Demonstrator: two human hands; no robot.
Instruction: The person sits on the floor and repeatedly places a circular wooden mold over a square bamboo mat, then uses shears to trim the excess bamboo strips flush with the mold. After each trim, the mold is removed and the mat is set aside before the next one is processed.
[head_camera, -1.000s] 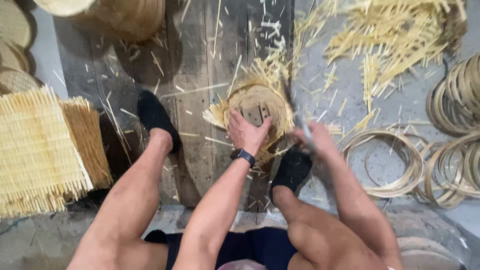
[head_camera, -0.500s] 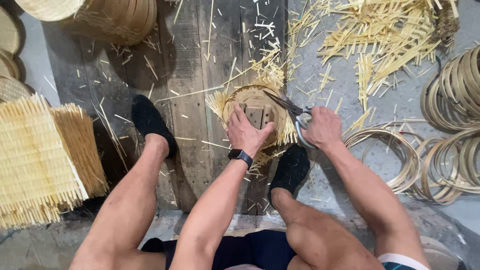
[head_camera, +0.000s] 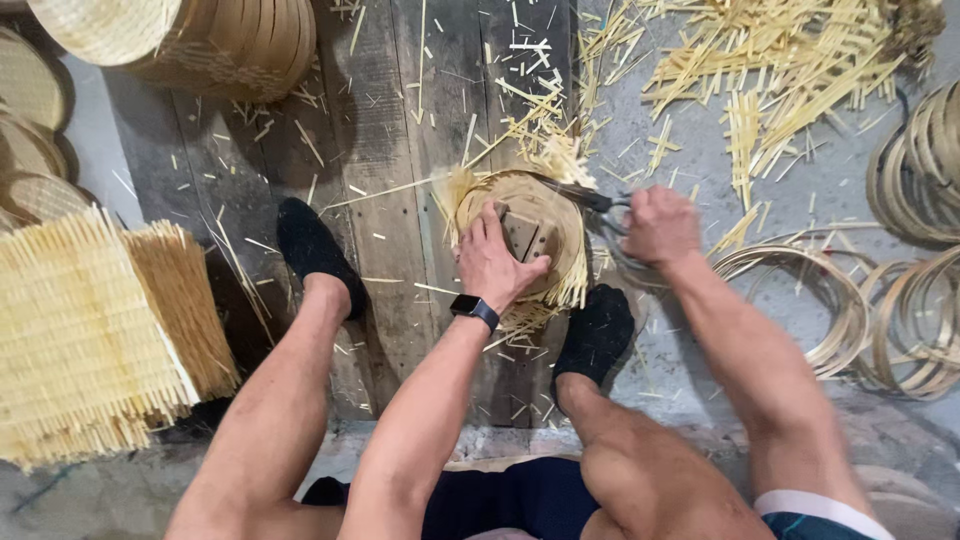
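Observation:
A round woven bamboo piece (head_camera: 548, 215) with frayed strip ends lies on dark wooden planks (head_camera: 400, 150) between my feet. My left hand (head_camera: 495, 260), with a dark watch on its wrist, presses a small wooden block (head_camera: 523, 236) down on the middle of the piece. My right hand (head_camera: 657, 225) is shut on the handles of metal shears (head_camera: 590, 197), whose blades reach the piece's upper right rim. My feet in black socks rest on the planks to the left (head_camera: 315, 252) and right (head_camera: 595, 330) of the piece.
Stacked square woven mats (head_camera: 90, 330) lie at the left. Round woven baskets (head_camera: 215, 45) sit at the top left. Bamboo hoops (head_camera: 880, 310) lie at the right, more hoops (head_camera: 925, 165) above them. Cut bamboo strips (head_camera: 780, 60) litter the concrete floor at the top right.
My right hand has moved in from the lower right and brought the shears to the piece's upper right rim. My left hand stays pressed on the block.

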